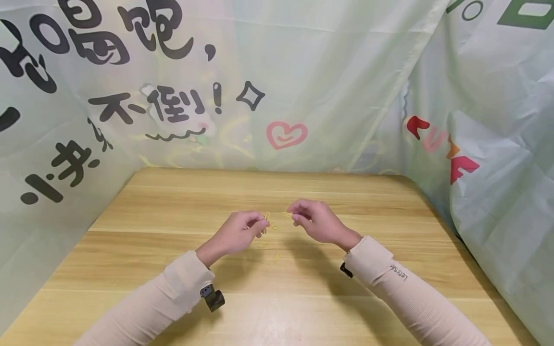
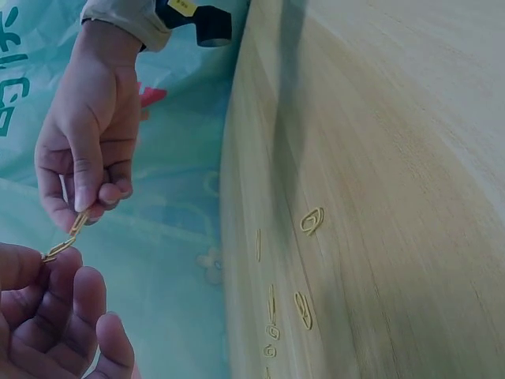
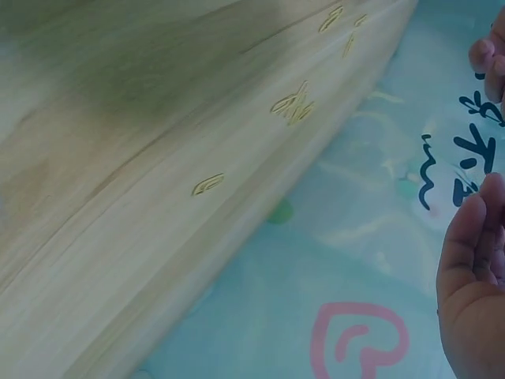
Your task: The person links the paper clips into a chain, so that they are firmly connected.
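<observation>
Each hand pinches a yellow paper clip in the air over the table. My left hand (image 1: 239,231) has thumb and fingertips on one clip (image 2: 60,250). My right hand (image 1: 321,223) grips another clip (image 2: 80,222) between thumb and forefinger. In the left wrist view the two clips meet end to end between the hands. Several more paper clips (image 2: 312,221) lie scattered on the tabletop below. At the right edge of the right wrist view, parts of both hands appear, with the held clips out of sight.
The wooden table (image 1: 130,269) has rounded far corners. Printed cloth (image 1: 329,86) hangs behind it and along both sides. A loose clip (image 3: 207,185) lies apart from a small cluster of clips (image 3: 293,103). Each sleeve cuff has a dark wrist camera (image 1: 213,298).
</observation>
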`<state>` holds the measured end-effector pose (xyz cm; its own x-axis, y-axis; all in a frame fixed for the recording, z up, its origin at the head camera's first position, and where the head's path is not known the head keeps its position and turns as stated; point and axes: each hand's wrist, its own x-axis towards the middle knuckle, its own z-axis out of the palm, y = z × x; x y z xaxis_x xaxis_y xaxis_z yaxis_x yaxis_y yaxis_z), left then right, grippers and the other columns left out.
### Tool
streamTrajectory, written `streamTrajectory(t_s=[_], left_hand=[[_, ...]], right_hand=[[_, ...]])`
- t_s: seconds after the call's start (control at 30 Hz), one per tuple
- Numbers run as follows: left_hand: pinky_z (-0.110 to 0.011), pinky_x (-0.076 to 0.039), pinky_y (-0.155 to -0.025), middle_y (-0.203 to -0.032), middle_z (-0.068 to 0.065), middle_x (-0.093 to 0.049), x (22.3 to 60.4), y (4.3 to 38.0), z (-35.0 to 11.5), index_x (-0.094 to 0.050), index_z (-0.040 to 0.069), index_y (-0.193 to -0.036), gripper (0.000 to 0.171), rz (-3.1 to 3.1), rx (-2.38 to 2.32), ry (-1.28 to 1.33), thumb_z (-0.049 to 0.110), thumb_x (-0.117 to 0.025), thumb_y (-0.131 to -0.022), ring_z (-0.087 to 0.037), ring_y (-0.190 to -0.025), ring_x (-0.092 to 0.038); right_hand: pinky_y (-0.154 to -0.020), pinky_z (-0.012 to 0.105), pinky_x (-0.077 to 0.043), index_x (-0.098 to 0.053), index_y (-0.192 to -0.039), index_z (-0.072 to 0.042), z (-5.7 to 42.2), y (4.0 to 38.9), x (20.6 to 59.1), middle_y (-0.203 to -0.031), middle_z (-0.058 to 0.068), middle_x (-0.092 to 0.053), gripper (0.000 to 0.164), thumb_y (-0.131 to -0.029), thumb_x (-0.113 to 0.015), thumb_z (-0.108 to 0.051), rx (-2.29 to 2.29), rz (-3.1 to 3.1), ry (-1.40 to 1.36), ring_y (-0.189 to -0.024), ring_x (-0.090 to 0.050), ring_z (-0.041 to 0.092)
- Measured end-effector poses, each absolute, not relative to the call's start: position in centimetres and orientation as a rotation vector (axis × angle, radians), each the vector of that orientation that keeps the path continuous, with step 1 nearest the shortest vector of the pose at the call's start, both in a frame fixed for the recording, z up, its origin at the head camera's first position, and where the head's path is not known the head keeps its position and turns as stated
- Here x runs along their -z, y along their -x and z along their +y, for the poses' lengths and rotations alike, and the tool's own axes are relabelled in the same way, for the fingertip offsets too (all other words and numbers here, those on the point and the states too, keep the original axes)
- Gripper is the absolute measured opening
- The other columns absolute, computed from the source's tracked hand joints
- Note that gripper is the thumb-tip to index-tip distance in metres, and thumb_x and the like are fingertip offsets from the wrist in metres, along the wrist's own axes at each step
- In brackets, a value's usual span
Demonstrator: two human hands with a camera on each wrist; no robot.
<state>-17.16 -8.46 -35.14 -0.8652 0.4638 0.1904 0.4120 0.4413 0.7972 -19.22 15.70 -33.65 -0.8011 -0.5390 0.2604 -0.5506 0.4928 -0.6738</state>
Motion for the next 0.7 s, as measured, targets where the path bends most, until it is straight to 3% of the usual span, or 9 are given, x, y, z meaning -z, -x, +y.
streamTrajectory(t_s=[0.2, 0.4, 0.7], left_hand=[[-0.031, -0.048, -0.063, -0.08, -0.002, -0.064, 35.03, 17.12, -8.33, -0.067, 0.008, -0.092, 0.018, 2.619, -1.432, -0.79, 0.014, -0.052, -0.1, -0.017, -0.074, -0.059], [-0.03, -0.048, -0.062, -0.08, -0.002, -0.063, 34.89, 17.27, -8.21, -0.067, 0.007, -0.094, 0.017, 2.617, -1.444, -0.808, 0.013, -0.052, -0.101, -0.014, -0.073, -0.059], [-0.03, -0.048, -0.062, -0.079, -0.008, -0.063, 35.26, 17.18, -8.23, -0.066, 0.008, -0.093, 0.017, 2.612, -1.445, -0.829, 0.015, -0.053, -0.101, -0.018, -0.072, -0.06]], right_hand=[[-0.06, 0.028, -0.051, -0.066, -0.109, 0.001, 15.29, 18.95, 33.35, -0.083, 0.004, -0.065, 0.017, -0.094, -0.06, 0.002, -1.28, -2.665, -1.004, -0.072, -0.064, 0.011], [-0.061, 0.032, -0.052, -0.065, -0.119, -0.002, 15.17, 19.0, 33.11, -0.081, 0.006, -0.059, 0.032, -0.096, -0.046, 0.01, -1.376, -2.605, -1.086, -0.073, -0.061, 0.015], [-0.069, 0.034, -0.053, -0.059, -0.122, 0.0, 14.71, 18.42, 32.96, -0.079, 0.011, -0.058, 0.032, -0.099, -0.037, 0.008, -1.643, -2.6, -1.021, -0.076, -0.059, 0.029]])
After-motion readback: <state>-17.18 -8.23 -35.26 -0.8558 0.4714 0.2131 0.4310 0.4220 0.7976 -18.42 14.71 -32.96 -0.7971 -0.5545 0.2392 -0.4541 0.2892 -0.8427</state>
